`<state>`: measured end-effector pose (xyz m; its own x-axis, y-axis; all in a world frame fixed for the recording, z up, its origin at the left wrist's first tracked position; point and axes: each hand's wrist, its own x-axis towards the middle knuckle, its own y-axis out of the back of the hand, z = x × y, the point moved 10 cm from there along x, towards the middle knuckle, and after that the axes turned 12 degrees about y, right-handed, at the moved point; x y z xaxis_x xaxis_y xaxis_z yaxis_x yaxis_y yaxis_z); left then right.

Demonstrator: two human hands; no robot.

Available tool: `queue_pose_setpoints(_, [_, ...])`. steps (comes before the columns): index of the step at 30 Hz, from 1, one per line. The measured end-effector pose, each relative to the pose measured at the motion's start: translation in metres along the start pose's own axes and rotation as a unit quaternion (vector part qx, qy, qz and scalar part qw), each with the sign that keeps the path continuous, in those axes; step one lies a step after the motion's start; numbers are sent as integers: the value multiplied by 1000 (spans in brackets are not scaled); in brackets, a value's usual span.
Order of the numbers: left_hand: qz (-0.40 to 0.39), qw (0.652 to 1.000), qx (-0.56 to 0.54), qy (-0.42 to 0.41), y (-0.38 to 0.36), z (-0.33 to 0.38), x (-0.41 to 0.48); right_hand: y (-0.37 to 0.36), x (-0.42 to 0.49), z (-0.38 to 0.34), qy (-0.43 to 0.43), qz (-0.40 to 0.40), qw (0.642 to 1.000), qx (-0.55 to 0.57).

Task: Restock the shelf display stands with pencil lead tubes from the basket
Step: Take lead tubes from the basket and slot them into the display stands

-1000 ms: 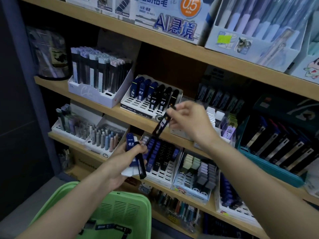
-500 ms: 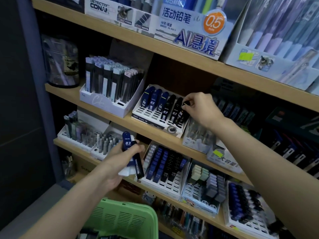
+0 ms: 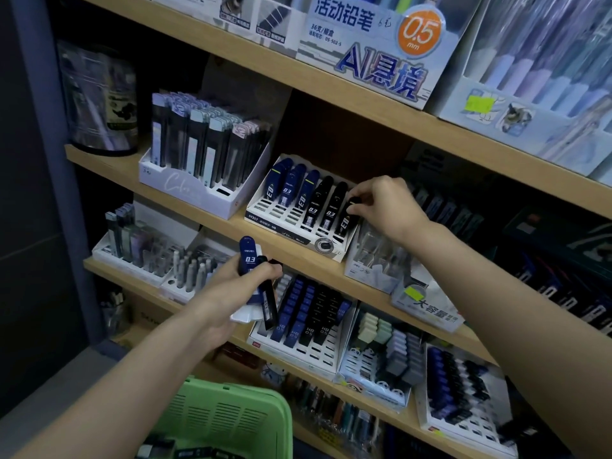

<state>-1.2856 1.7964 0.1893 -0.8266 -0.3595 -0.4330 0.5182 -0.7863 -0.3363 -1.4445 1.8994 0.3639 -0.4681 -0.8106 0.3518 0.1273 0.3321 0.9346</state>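
Sitting nearest, at the lower edge, is the green basket [image 3: 231, 422]; above it the left grip [image 3: 228, 293] is clenched round a blue 0.3 lead tube [image 3: 249, 260] and a black lead tube [image 3: 270, 303]; farther in, the right grip [image 3: 387, 207] pinches the cap end of a black 0.3 lead tube [image 3: 346, 220], seated in the rightmost column of the white display stand [image 3: 281, 226] on the wooden shelf [image 3: 109, 159].

The right hand [image 3: 384, 207] was stretched forward on a bare arm, palm down, thumb and fingertips pinching the cap of a black tube [image 3: 346, 220]. The left hand [image 3: 236, 291] was held lower, fingers curled round a few tubes [image 3: 249, 261], thumb pressed across them.
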Motion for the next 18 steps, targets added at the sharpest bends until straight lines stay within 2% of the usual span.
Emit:
queue_pose_setpoints(4, [2, 1000, 1, -3, -2, 0, 2, -9, 4, 1, -14, -30, 999, -22])
queue_pose_setpoints(11, [-4, 1000, 13, -6, -6, 2, 1, -8, -1, 5, -36, -26, 999, 6])
queue_pose_setpoints(13, [-10, 1000, 13, -8, -9, 3, -3, -3, -5, -3, -28, -10, 999, -19])
queue_pose_setpoints(15, [-17, 1000, 14, -11, -11, 4, -8, 7, -12, -23, 5, 40, 998, -47])
queue_pose_setpoints(17, [-21, 1000, 10, -10, -13, 4, -11, 13, -22, -47, 23, 83, 996, 8])
queue_pose_setpoints(18, [-22, 1000, 5, -9, -12, 4, -12, 9, -28, -57, 18, 72, 995, 66])
